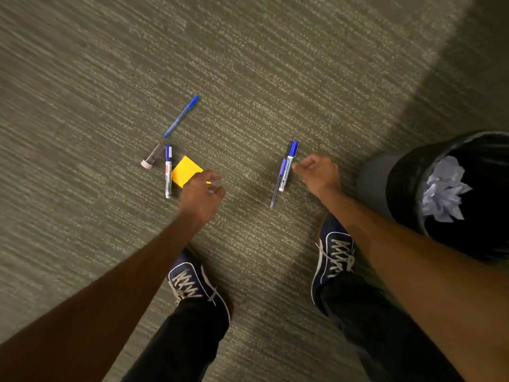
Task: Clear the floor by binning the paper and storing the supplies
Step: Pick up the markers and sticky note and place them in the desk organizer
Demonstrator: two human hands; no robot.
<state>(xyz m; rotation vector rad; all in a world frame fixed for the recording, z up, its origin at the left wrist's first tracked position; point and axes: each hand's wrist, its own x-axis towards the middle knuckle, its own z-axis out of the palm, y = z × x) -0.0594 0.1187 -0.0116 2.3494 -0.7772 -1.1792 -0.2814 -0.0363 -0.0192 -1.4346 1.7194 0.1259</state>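
Observation:
On the carpet lie a blue pen (pixel 181 116), a grey-capped marker (pixel 152 156), a blue-capped whiteboard marker (pixel 168 172) and a yellow sticky-note pad (pixel 185 170). Further right lie a second blue-capped marker (pixel 289 162) and a purple pen (pixel 277 184) side by side. My left hand (pixel 202 193) hovers over the pad's near corner with loosely curled fingers and holds nothing. My right hand (pixel 316 172) hangs just right of the second marker, fingers curled, empty. Crumpled white paper (pixel 443 190) sits inside the black bin (pixel 399 186) at the right.
My two dark blue sneakers (pixel 197 282) (pixel 333 260) stand on the grey-green striped carpet (pixel 82 78) below the hands. The bin stands close to my right foot. A darker shadowed strip of floor runs along the upper right.

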